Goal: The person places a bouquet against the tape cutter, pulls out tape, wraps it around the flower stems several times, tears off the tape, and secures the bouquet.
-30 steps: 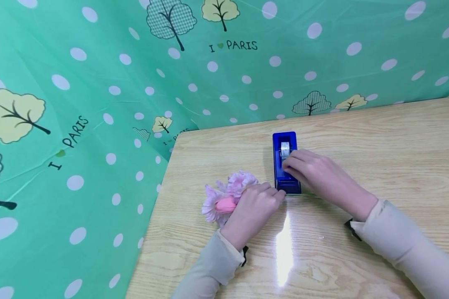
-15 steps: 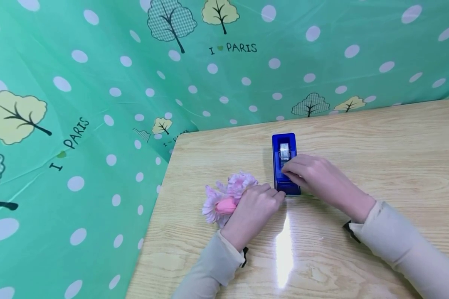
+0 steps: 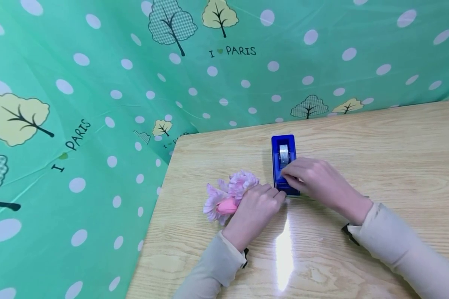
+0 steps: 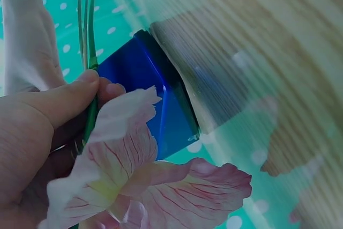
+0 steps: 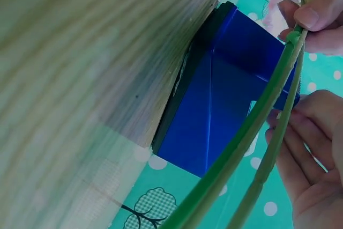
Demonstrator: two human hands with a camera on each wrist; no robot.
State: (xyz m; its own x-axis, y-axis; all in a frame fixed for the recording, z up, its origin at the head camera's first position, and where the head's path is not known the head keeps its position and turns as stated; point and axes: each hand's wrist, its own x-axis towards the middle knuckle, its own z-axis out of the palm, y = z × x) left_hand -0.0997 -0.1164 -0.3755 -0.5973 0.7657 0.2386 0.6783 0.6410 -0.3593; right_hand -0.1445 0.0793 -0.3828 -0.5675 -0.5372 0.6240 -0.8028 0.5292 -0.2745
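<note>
- Right hand (image 3: 318, 182) now sits closer to the near end of the tape dispenser (image 3: 277, 168) than one second ago; left hand (image 3: 256, 207) has hardly shifted.
- Nearest to the person: two pale sleeves (image 3: 404, 247), a black piece (image 3: 349, 234) showing at each cuff.
- Left fingers: closed, thumb and forefinger gripping the green stems (image 4: 91, 36) just beside the dispenser's near left corner. Touching it or not: cannot tell.
- Flowers (image 3: 243, 184), lilac, with one pink bud (image 3: 227, 206), are out to the left of that hand. Stems run right, past the dispenser's near end and beneath the right arm.
- Right fingers: thumb and forefinger bent together above the dispenser's channel; any tape between them is too small to make out, so cannot tell whether they grip.
- Dispenser: blue, upright on the wooden table (image 3: 396, 158), long side pointing away from the person. Tape roll (image 3: 283, 154) sits farther back, just beyond the right fingertips.
- Judgement on technique: work seems to be drawing tape. Best pulled straight along the channel, slowly, base kept flat; stems held still and clear of the sticky side, petals unsqueezed.
- Farthest: green dotted curtain (image 3: 127, 124) with printed trees, behind the table and to its left.
</note>
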